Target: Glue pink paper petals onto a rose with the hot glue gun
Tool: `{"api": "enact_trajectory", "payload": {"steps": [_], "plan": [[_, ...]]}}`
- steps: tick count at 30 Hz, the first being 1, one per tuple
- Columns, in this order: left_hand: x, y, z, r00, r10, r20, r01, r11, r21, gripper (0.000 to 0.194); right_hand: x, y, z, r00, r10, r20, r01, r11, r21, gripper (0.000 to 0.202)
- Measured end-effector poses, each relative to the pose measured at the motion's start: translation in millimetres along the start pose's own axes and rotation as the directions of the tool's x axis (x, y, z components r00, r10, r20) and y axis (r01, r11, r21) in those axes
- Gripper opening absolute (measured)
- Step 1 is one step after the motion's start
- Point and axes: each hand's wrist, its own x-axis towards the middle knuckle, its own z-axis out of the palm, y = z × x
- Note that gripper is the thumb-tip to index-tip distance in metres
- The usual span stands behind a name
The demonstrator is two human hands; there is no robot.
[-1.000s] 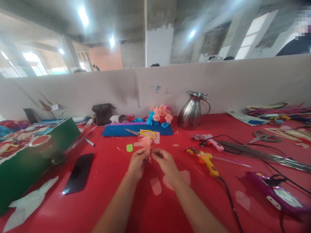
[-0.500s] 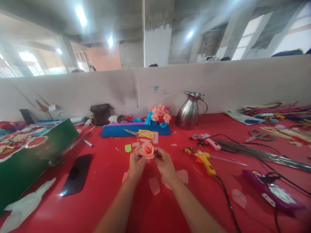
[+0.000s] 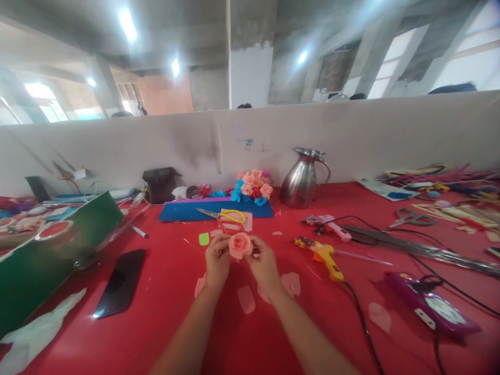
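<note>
A pink paper rose point(image 3: 240, 245) is held between my two hands above the red table point(image 3: 172, 323). My left hand point(image 3: 217, 262) pinches its left side with closed fingers. My right hand point(image 3: 263, 262) grips the right side, fingers also closed. The rose's underside is hidden. Below the hands lie loose pink petals point(image 3: 246, 299), with more petals point(image 3: 291, 284) by the right wrist. Just beyond the rose, yellow-handled scissors point(image 3: 233, 215) rest on a blue board point(image 3: 177, 210).
A yellow glue gun point(image 3: 324, 258) and a pink glue gun point(image 3: 332, 227) lie to the right, with cords running to a purple power strip point(image 3: 433, 302). A steel jug point(image 3: 300, 179) stands behind, beside a flower bunch point(image 3: 253, 186). A phone point(image 3: 121, 281) lies left, near a green board point(image 3: 58, 255).
The rose has turned slightly in my fingers, its face now tilted more to the right. The whole view has shifted a little. Both hands keep their hold.
</note>
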Motion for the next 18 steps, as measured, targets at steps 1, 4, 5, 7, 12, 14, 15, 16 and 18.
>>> {"api": "enact_trajectory", "payload": {"steps": [1, 4, 5, 7, 12, 14, 15, 16, 18], "plan": [[1, -3, -1.4, 1.0, 0.007, -0.029, -0.007, 1.0, -0.003, 0.009, 0, 0, 0, 1.0, 0.001, -0.006, -0.001, 1.0, -0.012, 0.015], [3, -11, -4.0, 0.997, -0.01, -0.076, 0.006, 0.999, -0.045, 0.01, 0, -1, 1, 1.0, 0.006, -0.007, -0.006, 1.0, -0.027, 0.011], [3, -13, -3.9, 0.996, -0.027, -0.083, 0.021, 0.997, -0.068, 0.01, 0, -1, 1, 1.0, 0.007, -0.003, -0.007, 1.0, -0.02, 0.011], [1, -14, -2.3, 0.993, -0.077, -0.09, 0.067, 0.991, -0.112, 0.011, 0, -3, 2, 1.0, 0.011, 0.004, -0.01, 1.0, -0.006, 0.011], [-6, -13, 4.0, 0.984, -0.153, -0.088, 0.143, 0.984, -0.104, 0.012, -1, -5, 2, 1.0, 0.003, 0.013, -0.003, 1.0, 0.005, 0.014], [-8, -10, 5.0, 0.985, -0.134, -0.114, 0.128, 0.99, -0.057, 0.012, -1, -3, 2, 1.0, -0.015, 0.006, 0.015, 1.0, -0.001, 0.015], [-8, -8, 5.1, 0.986, -0.118, -0.121, 0.116, 0.993, -0.027, 0.012, -1, -3, 2, 1.0, -0.022, 0.003, 0.022, 1.0, -0.003, 0.015], [-8, -7, 5.1, 0.987, -0.101, -0.122, 0.102, 0.995, 0.003, 0.012, -1, -3, 2, 1.0, -0.026, 0.003, 0.026, 1.0, -0.002, 0.016], [-9, -5, 4.8, 0.992, -0.065, -0.105, 0.07, 0.996, 0.052, 0.014, -2, -3, 1, 1.0, -0.03, 0.002, 0.03, 1.0, 0.006, 0.016]]}}
